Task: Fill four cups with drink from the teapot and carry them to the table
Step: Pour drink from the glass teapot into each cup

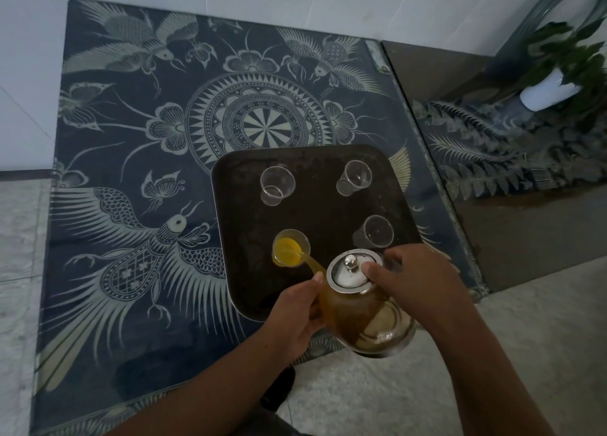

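I counted four clear cups: one at the near left (291,247) with yellow drink in it, and three with none, at the far left (277,184), far right (354,177) and near right (375,231). There was one teapot (364,307), one dark tray (315,212) and one potted plant (558,70).

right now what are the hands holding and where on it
The glass teapot: left hand grips its body beside the spout; right hand presses a thumb on the metal lid.
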